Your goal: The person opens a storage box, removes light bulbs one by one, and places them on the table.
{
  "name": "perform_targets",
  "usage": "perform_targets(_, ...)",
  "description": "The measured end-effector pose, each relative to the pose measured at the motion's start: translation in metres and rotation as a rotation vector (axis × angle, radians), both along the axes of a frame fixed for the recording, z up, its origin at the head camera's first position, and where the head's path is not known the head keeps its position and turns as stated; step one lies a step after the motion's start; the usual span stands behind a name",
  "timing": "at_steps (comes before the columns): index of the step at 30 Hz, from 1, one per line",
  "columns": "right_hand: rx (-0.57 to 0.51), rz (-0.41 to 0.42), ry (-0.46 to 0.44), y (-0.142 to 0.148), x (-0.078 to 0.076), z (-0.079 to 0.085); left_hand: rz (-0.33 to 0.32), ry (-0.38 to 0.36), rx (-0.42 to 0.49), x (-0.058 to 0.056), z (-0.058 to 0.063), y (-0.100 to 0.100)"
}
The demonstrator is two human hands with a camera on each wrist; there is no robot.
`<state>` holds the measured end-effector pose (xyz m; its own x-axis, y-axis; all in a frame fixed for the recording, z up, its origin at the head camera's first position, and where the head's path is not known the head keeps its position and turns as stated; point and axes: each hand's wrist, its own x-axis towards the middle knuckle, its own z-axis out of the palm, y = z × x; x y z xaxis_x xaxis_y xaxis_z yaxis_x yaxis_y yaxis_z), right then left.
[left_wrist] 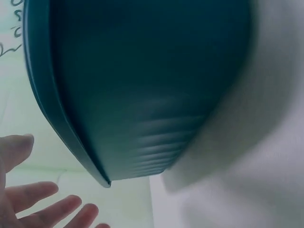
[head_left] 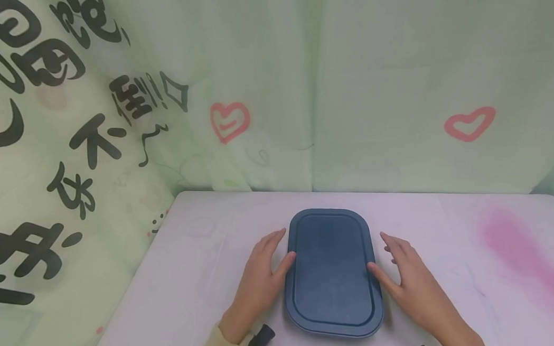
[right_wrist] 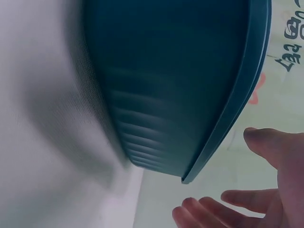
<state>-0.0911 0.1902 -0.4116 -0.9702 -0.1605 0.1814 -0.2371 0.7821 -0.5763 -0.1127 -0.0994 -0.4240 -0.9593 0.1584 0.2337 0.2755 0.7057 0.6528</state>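
Note:
A dark blue box with a rounded rectangular lid [head_left: 330,266] sits on the table, lid on top, its long side running away from me. My left hand [head_left: 262,275] is at its left side and my right hand [head_left: 410,287] at its right, both with fingers spread and nothing held. From above, each thumb tip appears at the lid's edge. In the left wrist view, a gap shows between the thumb [left_wrist: 18,149] and the box [left_wrist: 142,95]. The right wrist view likewise shows the thumb [right_wrist: 266,142] apart from the box's ribbed wall [right_wrist: 142,128].
The box stands on a pale pinkish table [head_left: 204,274] with a pink stain [head_left: 520,246] on its right. A light green curtain [head_left: 382,95] with hearts and dark lettering hangs behind and to the left. Dark straps [head_left: 261,339] are near both wrists.

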Motion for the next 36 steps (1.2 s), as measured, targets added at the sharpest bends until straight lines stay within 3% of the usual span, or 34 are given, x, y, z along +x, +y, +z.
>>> perform_targets(10, -0.133, 0.02, -0.037, 0.0, -0.005, -0.006, -0.058, -0.055, 0.336, -0.008, -0.006, -0.003)
perform_targets(19, -0.184, 0.017, -0.041, 0.002, -0.009, -0.013, -0.009, -0.18, 0.446, -0.014, -0.013, -0.005)
perform_targets(24, -0.219, 0.009, -0.093, 0.003, -0.01, -0.016, -0.014, -0.256, 0.534, -0.014, -0.013, -0.006)
perform_targets(36, -0.337, 0.034, -0.207, 0.008, -0.014, -0.017, -0.044, -0.397, 0.631, -0.018, -0.017, -0.01)
